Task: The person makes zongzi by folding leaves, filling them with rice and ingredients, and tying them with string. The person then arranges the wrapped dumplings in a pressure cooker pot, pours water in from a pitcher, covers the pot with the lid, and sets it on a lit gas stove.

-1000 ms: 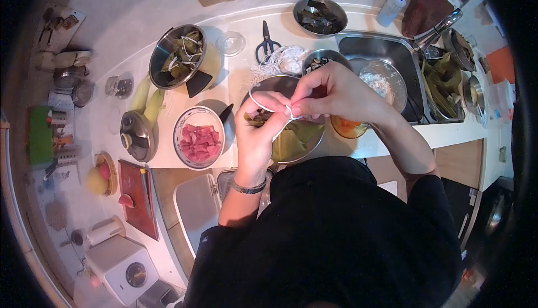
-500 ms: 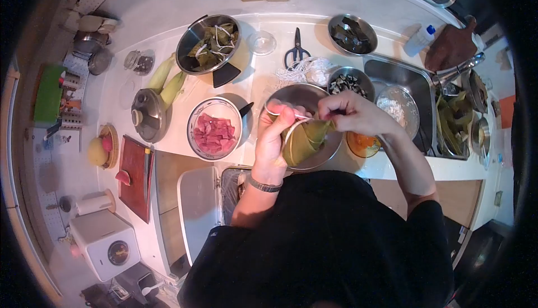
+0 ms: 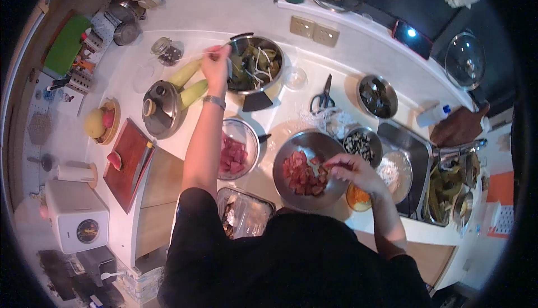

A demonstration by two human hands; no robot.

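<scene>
My left hand point(image 3: 216, 66) is closed at the left rim of a steel pot point(image 3: 263, 90), its fingers pinched together; what they grip is hard to make out. Inside the pot lie leaf-wrapped dumplings point(image 3: 260, 64) tied with white string. Over the right side of a large steel bowl point(image 3: 286, 193), my right hand point(image 3: 356, 171) hangs with loosely bent fingers apart and nothing visible in them. Chunks of reddish meat point(image 3: 304, 175) lie in that bowl. Under my left forearm, a patterned bowl point(image 3: 256, 148) of pink meat pieces point(image 3: 233, 155) is partly hidden.
Scissors point(image 3: 323, 98) and white string point(image 3: 330, 120) lie behind the steel bowl. Right of it are a bowl of dark diced pieces point(image 3: 360, 145), an orange-filled bowl point(image 3: 357, 196) and the sink point(image 3: 408, 140). A pressure-cooker lid point(image 3: 159, 112) and a knife point(image 3: 141, 168) on a cutting board point(image 3: 126, 157) are left.
Both hands were on a leaf-wrapped dumpling with string over the steel bowl. My left hand has moved to the pot; the right has let go and dropped over the meat. The view has turned.
</scene>
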